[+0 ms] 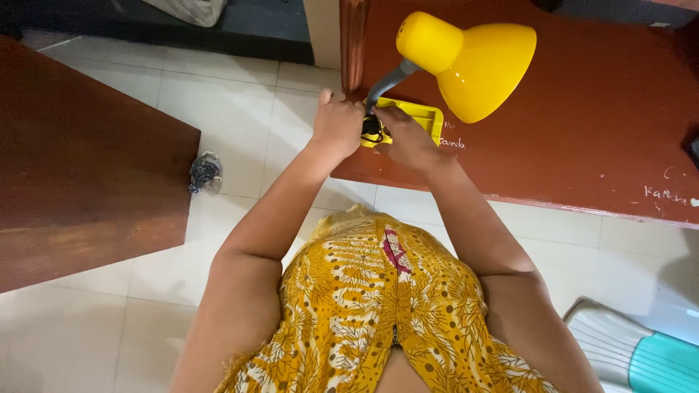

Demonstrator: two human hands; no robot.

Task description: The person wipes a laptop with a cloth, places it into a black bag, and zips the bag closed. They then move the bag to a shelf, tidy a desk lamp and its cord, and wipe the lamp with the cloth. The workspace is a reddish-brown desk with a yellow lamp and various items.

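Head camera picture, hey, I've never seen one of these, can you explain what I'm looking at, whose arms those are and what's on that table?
The one picture comes from a camera worn on a person's head, looking straight down, so the two bare arms are the wearer's own. Both hands meet at the base of a yellow desk lamp, which stands near the corner of a reddish-brown table. The left hand is closed against the near end of the base, where a black and yellow cord is bundled. The right hand rests on the base beside it. What exactly the fingers pinch is hidden. A grey bendy neck carries the shade. A second brown table stands left on the white tiled floor.
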